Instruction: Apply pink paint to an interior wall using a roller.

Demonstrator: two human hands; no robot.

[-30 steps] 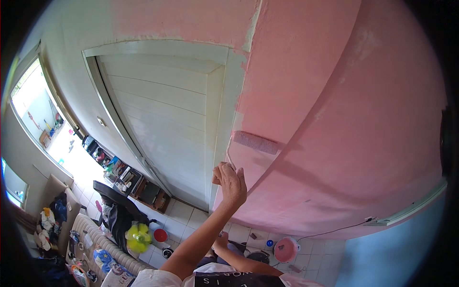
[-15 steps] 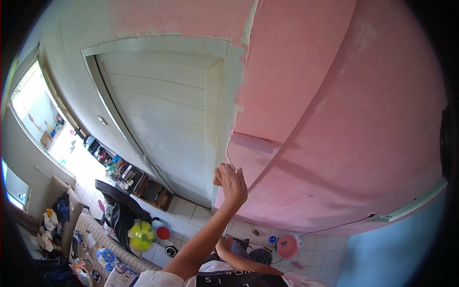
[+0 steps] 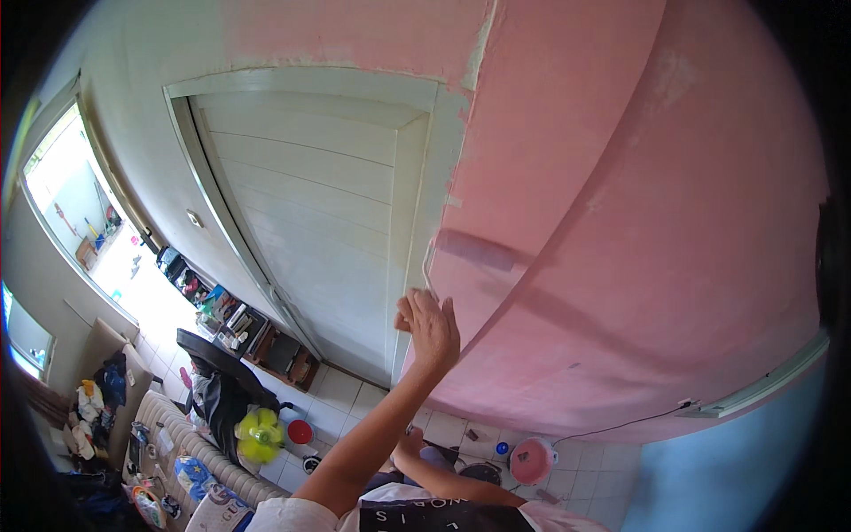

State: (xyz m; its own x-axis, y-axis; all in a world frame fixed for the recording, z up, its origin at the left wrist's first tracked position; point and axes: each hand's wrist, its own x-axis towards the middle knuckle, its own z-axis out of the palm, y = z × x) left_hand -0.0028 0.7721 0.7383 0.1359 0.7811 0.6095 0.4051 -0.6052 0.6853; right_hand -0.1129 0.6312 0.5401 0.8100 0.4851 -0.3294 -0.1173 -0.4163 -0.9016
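The right hand (image 3: 409, 452) is seen lowest, near the torso, partly hidden behind the left forearm; its fingers appear curled, but what is gripped, if anything, cannot be told. Above it and slightly to the right, the left hand (image 3: 427, 326) is raised with the fingers folded around the hidden handle of the paint roller (image 3: 479, 250) and the thumb held apart. The roller sleeve is placed above and to the right of the left hand, the nearer of the two, in front of the pink wall (image 3: 550, 133). Its long axis is run nearly crosswise, dipping slightly to the right; the thin wire frame (image 3: 428, 268) is bent down from its left end. The sleeve is blurred, and whether the wall is touched cannot be told.

Counted from left to right, one ridged beige cushion (image 3: 173, 421), one yellow-green bladed object (image 3: 260, 435), one red bowl (image 3: 300, 432), one closed white door (image 3: 301, 204), one paint roller, one small blue round object (image 3: 503, 448) and one pink bucket (image 3: 532, 463) are shown. Two hands are in view, both belonging to one person.
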